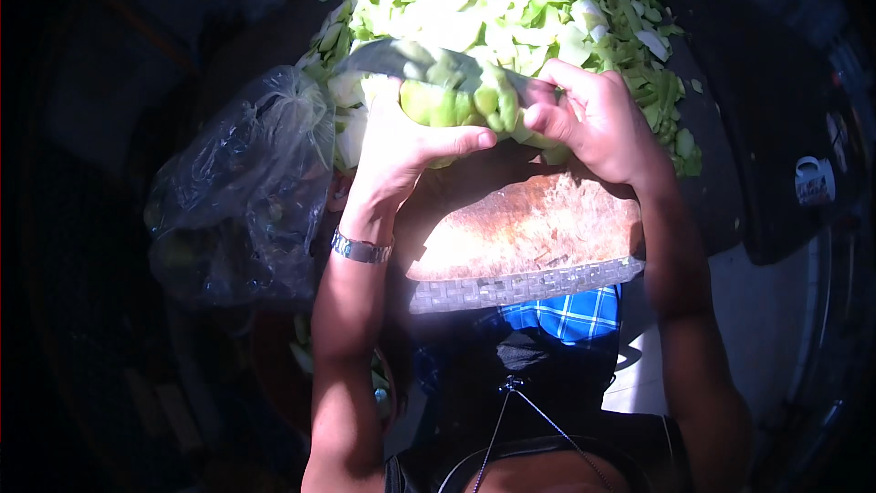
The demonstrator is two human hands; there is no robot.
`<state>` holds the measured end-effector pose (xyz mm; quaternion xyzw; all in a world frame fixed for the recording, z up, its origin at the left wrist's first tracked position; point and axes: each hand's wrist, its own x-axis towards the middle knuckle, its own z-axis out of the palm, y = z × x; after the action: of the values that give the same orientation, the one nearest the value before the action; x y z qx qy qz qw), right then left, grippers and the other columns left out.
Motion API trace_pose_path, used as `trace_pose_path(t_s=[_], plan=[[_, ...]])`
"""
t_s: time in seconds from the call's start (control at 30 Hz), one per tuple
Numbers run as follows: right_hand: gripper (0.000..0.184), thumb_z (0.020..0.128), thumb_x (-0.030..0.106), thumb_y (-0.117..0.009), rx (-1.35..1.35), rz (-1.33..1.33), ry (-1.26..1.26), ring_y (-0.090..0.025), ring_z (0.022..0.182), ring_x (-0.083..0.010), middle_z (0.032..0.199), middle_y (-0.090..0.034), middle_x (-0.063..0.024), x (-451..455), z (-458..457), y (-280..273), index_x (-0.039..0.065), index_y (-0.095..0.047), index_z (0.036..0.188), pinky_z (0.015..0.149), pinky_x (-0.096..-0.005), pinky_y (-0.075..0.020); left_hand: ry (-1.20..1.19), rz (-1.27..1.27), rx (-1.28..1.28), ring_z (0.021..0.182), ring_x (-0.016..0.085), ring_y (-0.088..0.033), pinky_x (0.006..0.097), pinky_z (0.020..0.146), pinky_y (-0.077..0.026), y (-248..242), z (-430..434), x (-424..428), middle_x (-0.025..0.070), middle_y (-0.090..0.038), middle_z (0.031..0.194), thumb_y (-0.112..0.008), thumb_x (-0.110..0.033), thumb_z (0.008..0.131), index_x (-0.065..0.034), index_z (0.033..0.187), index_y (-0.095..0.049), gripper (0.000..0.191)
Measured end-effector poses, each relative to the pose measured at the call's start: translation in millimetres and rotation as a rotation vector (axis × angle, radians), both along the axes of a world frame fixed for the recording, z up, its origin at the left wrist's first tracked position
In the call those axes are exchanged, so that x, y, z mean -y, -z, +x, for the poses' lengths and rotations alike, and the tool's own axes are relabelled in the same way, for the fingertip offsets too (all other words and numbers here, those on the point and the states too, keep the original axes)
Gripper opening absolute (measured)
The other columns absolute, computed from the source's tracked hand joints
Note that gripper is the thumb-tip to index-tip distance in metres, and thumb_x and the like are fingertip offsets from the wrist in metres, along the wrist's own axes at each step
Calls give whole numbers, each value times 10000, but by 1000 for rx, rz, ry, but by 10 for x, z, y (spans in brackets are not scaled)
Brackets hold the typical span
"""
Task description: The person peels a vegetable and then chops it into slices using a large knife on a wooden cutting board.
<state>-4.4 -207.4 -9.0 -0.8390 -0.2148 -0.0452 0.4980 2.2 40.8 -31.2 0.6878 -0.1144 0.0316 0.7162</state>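
My left hand, with a metal watch at its wrist, grips a knobbly light-green fruit or vegetable from below, thumb along its near side. In my right hand is the handle of a knife, whose wide blade points left, across the far side of the green piece. Blade and green lumps are partly blurred. Just beyond both hands rises a large heap of pale green slices and peelings, overexposed by sunlight in the middle. Below the hands lies a worn wooden chopping board, partly in shadow.
A clear plastic bag with unclear contents lies left of the board. A woven strip edges the board's near side. Lower left, a dark reddish container holds green pieces. A white printed mug is at the far right.
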Motion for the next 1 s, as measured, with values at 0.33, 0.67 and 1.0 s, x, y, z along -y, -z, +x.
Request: trace_pose_path(t_s=[0.33, 0.67, 1.0], plan=[[674, 789, 634, -858, 262, -242, -30, -685, 692, -182, 787, -686, -65, -100, -61, 69, 22, -674, 1002, 670, -328, -557, -142, 538, 274, 1283, 218, -566, 380, 1072, -481, 553, -9, -375, 102, -584, 1389, -878, -115, 741, -2, 1440, -536, 787], [590, 865, 622, -795, 73, -233, -20, -696, 703, -297, 718, -678, -114, -33, -21, 11, 41, -694, 889, 725, -405, -544, -45, 877, 255, 879, 203, -721, 360, 861, -574, 28, -43, -56, 53, -769, 976, -949, -353, 732, -58, 1071, -765, 485], [546, 983, 527, -727, -55, -53, 256, -549, 618, -138, 644, -590, -81, 133, 200, 83, -3, -679, 861, 626, -352, -451, 218, -412, -45, 1084, 272, -720, 372, 870, -631, -322, 4, -162, 183, -642, 1301, -872, 34, 729, 11, 1512, -445, 892]])
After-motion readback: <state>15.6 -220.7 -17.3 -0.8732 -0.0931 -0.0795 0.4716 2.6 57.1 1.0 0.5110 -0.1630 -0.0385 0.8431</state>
